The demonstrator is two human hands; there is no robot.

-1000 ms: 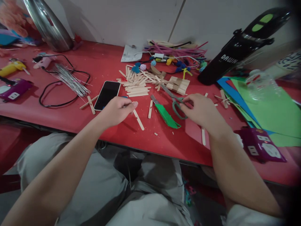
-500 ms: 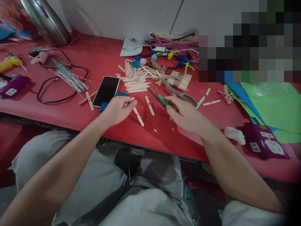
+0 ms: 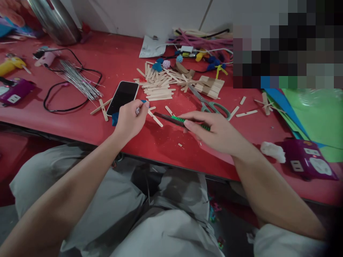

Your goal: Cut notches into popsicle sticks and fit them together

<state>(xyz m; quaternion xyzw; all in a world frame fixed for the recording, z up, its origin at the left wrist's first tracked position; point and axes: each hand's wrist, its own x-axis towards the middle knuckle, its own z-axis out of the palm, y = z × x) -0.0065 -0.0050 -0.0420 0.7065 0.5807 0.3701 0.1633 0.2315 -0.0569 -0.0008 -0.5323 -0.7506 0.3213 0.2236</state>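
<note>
My left hand (image 3: 132, 117) is closed, its thumb and finger pinching the upper end of a wooden craft stick (image 3: 157, 119) that slants down to the right. My right hand (image 3: 211, 128) wraps around a utility knife (image 3: 178, 119) with a green and dark handle. Its dark blade points left, with the tip close to the craft stick; whether they touch I cannot tell. Partly behind the knife lies another craft stick (image 3: 168, 110). Scissors (image 3: 207, 103) rest just beyond my right hand. A dark-screened phone (image 3: 123, 96) lies behind my left hand, beside some blue material (image 3: 115, 119).
A heap of craft sticks (image 3: 158, 84) covers the table's middle back. To the left are metal wires (image 3: 80, 80), a black cable (image 3: 57, 111) and a yellow glue gun (image 3: 13, 66). On the right lie green sheets (image 3: 313, 114) and a purple power socket (image 3: 308, 159). Stick scraps surround my hands.
The knife has swung down and left, its blade now near the held craft stick. My left hand has turned slightly, raising the stick's lower end. The view has shifted a little.
</note>
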